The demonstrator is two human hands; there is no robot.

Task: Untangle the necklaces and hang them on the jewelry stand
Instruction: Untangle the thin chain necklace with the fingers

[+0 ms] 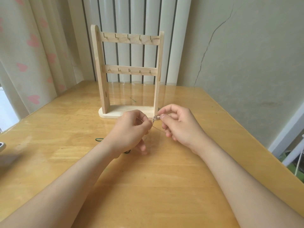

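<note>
The left hand (pixel 130 129) and right hand (pixel 179 124) each pinch the tangled necklaces (pixel 154 118), at 5 o'clock of the jewelry stand (pixel 105 83). The chain looks thin, limp and snag-prone, so tease gently beside the knot.

1. A glossy yellow wooden tabletop (pixel 164 186) fills the lower view, its varnish reflecting light.
2. Behind it stand white vertical radiator columns (pixel 136 17).
3. A pale curtain (pixel 32 46) with pink hearts hangs at the left, daylight at its lower edge.
4. The pale greenish wall (pixel 255 63) at the right bears a long crack (pixel 212 38).
</note>
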